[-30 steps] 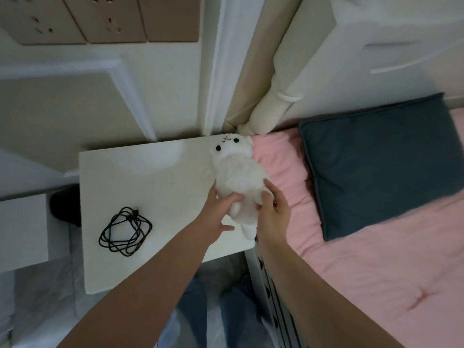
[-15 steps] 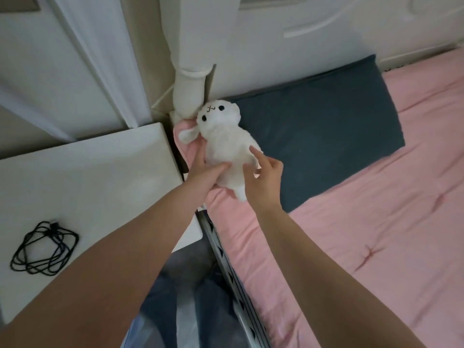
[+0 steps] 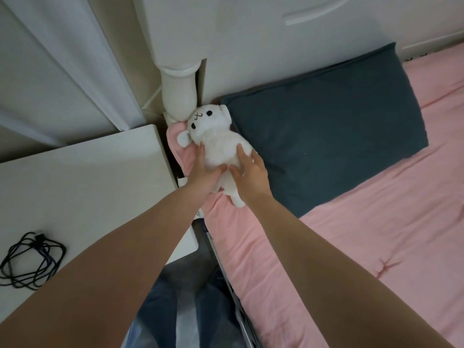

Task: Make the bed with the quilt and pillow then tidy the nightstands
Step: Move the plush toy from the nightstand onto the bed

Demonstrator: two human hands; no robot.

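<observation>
A white plush lamb (image 3: 221, 139) lies face up on the pink quilt (image 3: 351, 234), its head against the bedpost and beside the dark teal pillow (image 3: 326, 121). My left hand (image 3: 203, 172) grips its left side and my right hand (image 3: 251, 172) grips its right side, fingers curled round the body. The white nightstand (image 3: 88, 177) stands left of the bed, with a coiled black cable (image 3: 30, 262) near its front left.
The white headboard (image 3: 276, 33) and its round post (image 3: 179, 94) stand behind the pillow. A pale curtain (image 3: 62, 59) hangs at the left. A narrow gap with the metal bed frame (image 3: 226, 259) runs between nightstand and mattress. My legs show below.
Both hands have carried the plush lamb from the nightstand over to the bed's head corner and lowered it onto the quilt beside the pillow.
</observation>
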